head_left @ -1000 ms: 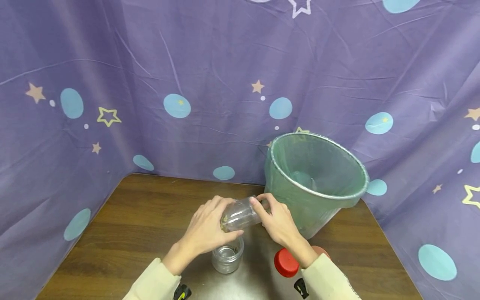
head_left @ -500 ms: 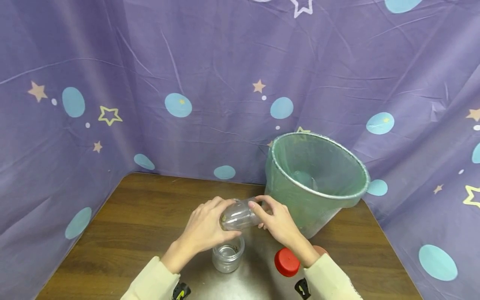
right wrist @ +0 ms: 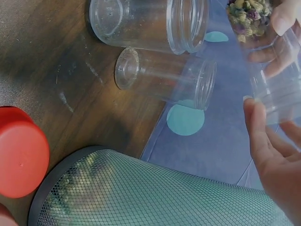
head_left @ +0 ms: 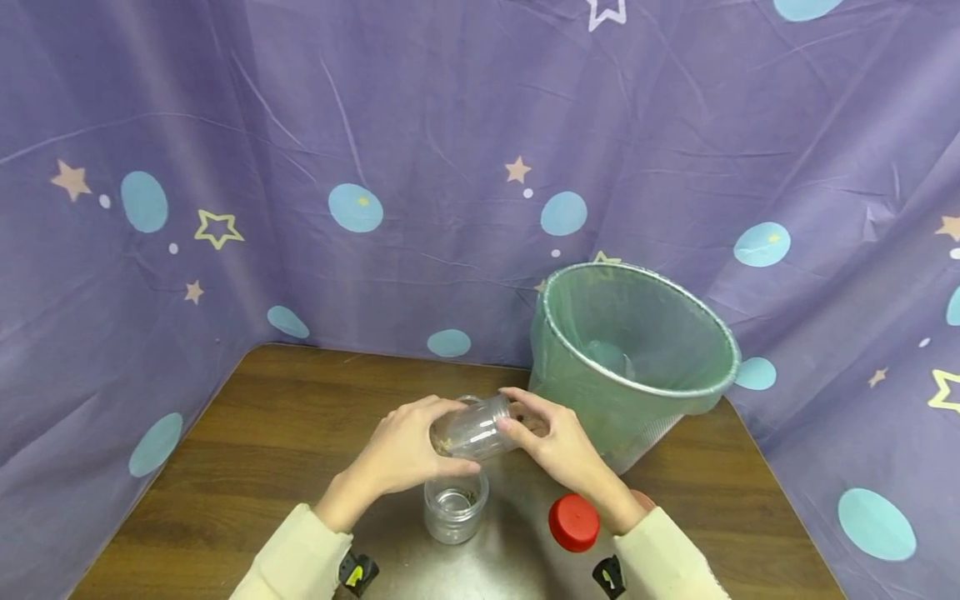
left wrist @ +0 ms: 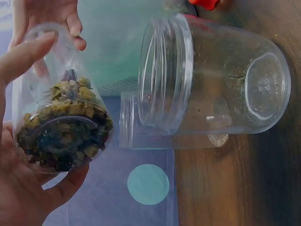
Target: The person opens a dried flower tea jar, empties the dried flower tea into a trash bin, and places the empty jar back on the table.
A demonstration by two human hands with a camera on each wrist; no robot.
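Both hands hold a clear jar [head_left: 480, 429] slantwise above the table. Inside it, dried flower buds [left wrist: 70, 101], yellowish and purple, are gathered at the base end. My left hand [head_left: 401, 446] grips the base end, with thumb and fingers around the wall. At the mouth end, my right hand [head_left: 562, 442] holds the rim between thumb and fingers. Below the left hand stands a wide clear jar [head_left: 453, 527] without a lid, with a few dark bits at its bottom. A narrower clear jar [right wrist: 160, 77] stands beside it, mostly hidden by the left hand in the head view.
A mesh bin [right wrist: 169, 193] with a green liner [head_left: 585, 392] stands at the back right. A red lid [head_left: 574, 522] lies by the right forearm, and a paler lid [head_left: 642, 500] is partly covered by that arm. A purple patterned curtain [head_left: 420, 167] surrounds the wooden table [head_left: 225, 467].
The held jar and the left hand have shifted slightly left. The right thumb sits lower, near the jar's rim, and the buds inside have moved a little.
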